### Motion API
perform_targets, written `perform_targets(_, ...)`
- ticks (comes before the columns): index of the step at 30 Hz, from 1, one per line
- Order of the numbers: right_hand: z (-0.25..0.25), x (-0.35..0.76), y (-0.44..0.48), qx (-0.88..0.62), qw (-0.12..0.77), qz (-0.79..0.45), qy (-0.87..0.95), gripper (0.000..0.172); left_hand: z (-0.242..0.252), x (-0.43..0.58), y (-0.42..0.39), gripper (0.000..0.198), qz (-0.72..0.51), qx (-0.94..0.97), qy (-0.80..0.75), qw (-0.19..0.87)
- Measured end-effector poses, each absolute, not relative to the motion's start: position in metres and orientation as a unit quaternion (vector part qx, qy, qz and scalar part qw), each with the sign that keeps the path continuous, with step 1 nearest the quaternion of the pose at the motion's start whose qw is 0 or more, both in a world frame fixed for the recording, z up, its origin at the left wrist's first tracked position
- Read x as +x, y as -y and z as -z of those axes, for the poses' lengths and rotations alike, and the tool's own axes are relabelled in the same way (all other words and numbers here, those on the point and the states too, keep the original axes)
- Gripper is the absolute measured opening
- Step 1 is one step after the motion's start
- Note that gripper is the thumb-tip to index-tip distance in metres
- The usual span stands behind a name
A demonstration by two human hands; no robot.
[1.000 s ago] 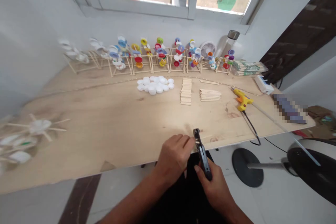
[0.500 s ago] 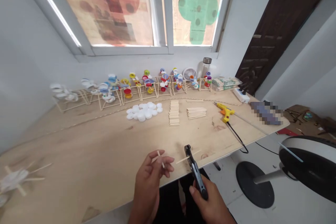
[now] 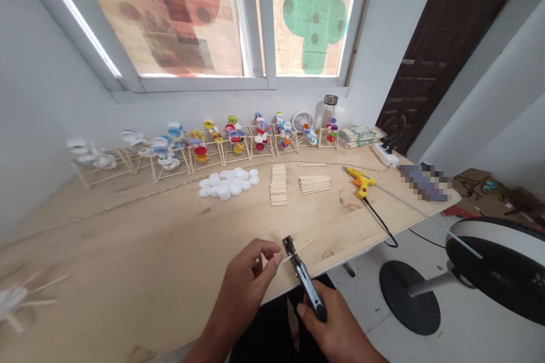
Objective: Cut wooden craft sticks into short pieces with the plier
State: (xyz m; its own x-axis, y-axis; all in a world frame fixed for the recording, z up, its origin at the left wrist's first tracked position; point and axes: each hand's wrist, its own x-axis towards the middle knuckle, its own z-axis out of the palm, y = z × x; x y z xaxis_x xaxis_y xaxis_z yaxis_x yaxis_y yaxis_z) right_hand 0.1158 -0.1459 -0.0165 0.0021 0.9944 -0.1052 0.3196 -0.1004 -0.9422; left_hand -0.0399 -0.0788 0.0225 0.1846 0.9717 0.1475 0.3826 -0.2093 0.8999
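My right hand (image 3: pixel 332 317) is wrapped round the handles of dark pliers (image 3: pixel 307 283), held at the table's front edge with the head pointing up and away. A thin wooden stick (image 3: pixel 305 246) lies across the head of the pliers and sticks out on both sides. My left hand (image 3: pixel 247 275) is closed in a pinch at the stick's left end, thumb against the forefinger. Whether a short stick piece is also inside its fingers cannot be made out. Beyond my hands lie a stack of short wooden sticks (image 3: pixel 279 186) and a pile of longer sticks (image 3: pixel 314 184).
White bottle caps (image 3: pixel 230 182) lie behind my left hand. A yellow glue gun (image 3: pixel 361 181) with a black cord rests to the right. Stick frames with coloured caps (image 3: pixel 200 153) line the wall. A blurred stick-and-cap piece (image 3: pixel 17 299) is at far left. A fan (image 3: pixel 502 272) stands beside the table.
My left hand has turned and moved right, from holding a short stick piece apart from the pliers to pinching at the stick's end. The view has shifted slightly.
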Motion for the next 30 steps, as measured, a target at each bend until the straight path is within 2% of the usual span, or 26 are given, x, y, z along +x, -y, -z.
perform_targets(5, 0.009, 0.123, 0.14, -0.598, 0.335, -0.42, 0.595, 0.009, -0.019, -0.043, 0.08, 0.022, -0.304, 0.845, -0.435, 0.058)
perform_targets(8, 0.01, 0.125, 0.138, -0.602, 0.314, -0.419, 0.603, 0.009, -0.016, -0.041, 0.083, 0.02, -0.262, 0.864, -0.426, -0.056)
perform_targets(11, 0.009, 0.125, 0.137, -0.609, 0.294, -0.423, 0.604, 0.008, -0.011, -0.038, 0.084, 0.016, -0.236, 0.868, -0.419, -0.123)
perform_targets(15, 0.002, 0.124, 0.139, -0.614, 0.268, -0.427, 0.607, 0.008, -0.005, -0.036, 0.082, 0.017, -0.219, 0.868, -0.413, -0.165)
perform_targets(21, -0.003, 0.128, 0.141, -0.624, 0.253, -0.415, 0.612, 0.004, -0.005, -0.033, 0.077, 0.015, -0.215, 0.879, -0.388, -0.175)
perform_targets(30, -0.003, 0.132, 0.145, -0.639, 0.211, -0.356, 0.648, 0.006, -0.005, -0.036, 0.076, 0.019, -0.297, 0.884, -0.349, -0.091)
